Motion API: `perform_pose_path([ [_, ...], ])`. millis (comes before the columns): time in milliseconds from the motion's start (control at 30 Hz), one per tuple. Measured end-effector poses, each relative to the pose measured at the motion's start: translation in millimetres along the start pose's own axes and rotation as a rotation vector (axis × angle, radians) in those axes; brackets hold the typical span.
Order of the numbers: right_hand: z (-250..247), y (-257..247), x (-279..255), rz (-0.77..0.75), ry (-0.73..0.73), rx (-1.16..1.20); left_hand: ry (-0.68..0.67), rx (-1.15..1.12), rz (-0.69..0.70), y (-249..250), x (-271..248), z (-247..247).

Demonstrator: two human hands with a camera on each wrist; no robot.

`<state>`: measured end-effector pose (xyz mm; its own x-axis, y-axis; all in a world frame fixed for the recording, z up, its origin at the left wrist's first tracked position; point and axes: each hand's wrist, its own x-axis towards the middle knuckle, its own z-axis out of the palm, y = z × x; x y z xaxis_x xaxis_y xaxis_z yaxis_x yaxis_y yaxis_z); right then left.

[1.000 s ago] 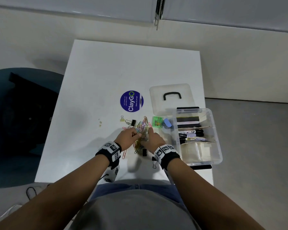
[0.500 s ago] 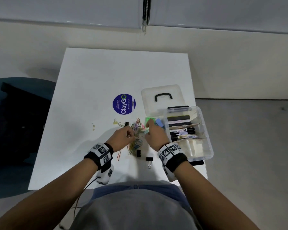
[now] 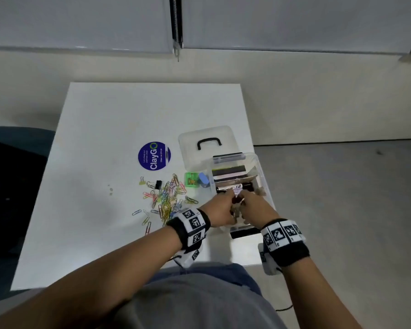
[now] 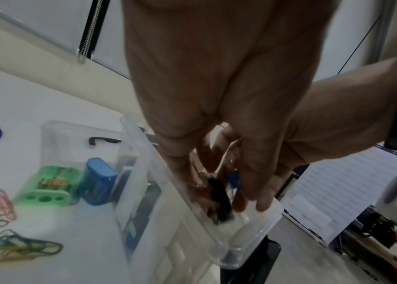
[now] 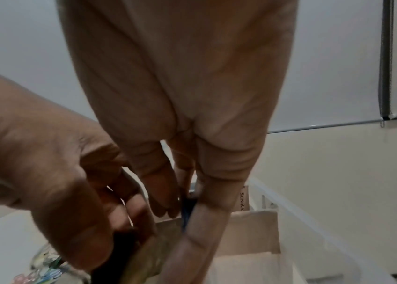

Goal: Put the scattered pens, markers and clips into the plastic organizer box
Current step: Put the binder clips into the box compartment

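Clips (image 4: 217, 198), some dark and some bright, sit under both hands in the near end of the clear plastic organizer box (image 3: 262, 176), right of the middle in the head view. Markers (image 3: 233, 187) lie in the box just past the hands. Many colored paper clips (image 3: 167, 198) lie on the white table (image 3: 128, 115), left of the box.

Clips could spill over the low box wall if the hands let go too near the edge.

The left hand (image 3: 220, 210) has bent fingers bunched close over the clips. The right hand (image 3: 253, 206) has long, nearly straight fingers pointing down. I cannot tell if either hand grips any.
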<state>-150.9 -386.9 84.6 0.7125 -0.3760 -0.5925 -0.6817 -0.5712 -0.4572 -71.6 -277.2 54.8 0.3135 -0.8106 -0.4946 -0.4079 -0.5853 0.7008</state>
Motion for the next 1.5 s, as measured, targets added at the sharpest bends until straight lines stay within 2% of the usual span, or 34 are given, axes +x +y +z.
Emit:
perform_pose_path([
  [133, 3, 3, 3, -0.015, 0.0, -0.019, -0.002, -0.098, 0.007, -13, -8, -7],
  [233, 9, -9, 7, -0.104, 0.088, -0.074, 0.098, -0.199, -0.025, -36, -19, -26],
  [367, 31, -43, 13, -0.225, 0.111, -0.078, 0.244, -0.067, -0.188, -91, -28, -44],
  [433, 48, -66, 16, -0.275, 0.099, -0.116, 0.237, 0.069, -0.257, -114, -30, -42],
  [500, 72, -84, 21, -0.273, 0.029, -0.171, 0.16, 0.211, -0.303, -131, -31, -33],
  [600, 110, -90, 31, -0.162, -0.146, -0.25, 0.063, 0.329, -0.308, -150, -34, -11],
  [767, 140, -79, 39, -0.05, -0.324, -0.366, 0.079, 0.389, -0.255, -166, -36, 14],
  [1067, 140, -84, 56, -0.013, -0.232, -0.289, 0.106, 0.248, -0.182, -193, -41, 11],
  [1233, 144, -89, 84, -0.003, -0.11, -0.162, 0.204, 0.14, -0.185, -208, -54, -10],
  [1333, 148, -96, 95, -0.094, -0.13, -0.166, 0.249, -0.074, -0.238, -210, -61, -25],
  [1500, 158, -92, 109, -0.181, -0.192, -0.27, 0.251, -0.146, -0.287, -213, -63, -33],
])
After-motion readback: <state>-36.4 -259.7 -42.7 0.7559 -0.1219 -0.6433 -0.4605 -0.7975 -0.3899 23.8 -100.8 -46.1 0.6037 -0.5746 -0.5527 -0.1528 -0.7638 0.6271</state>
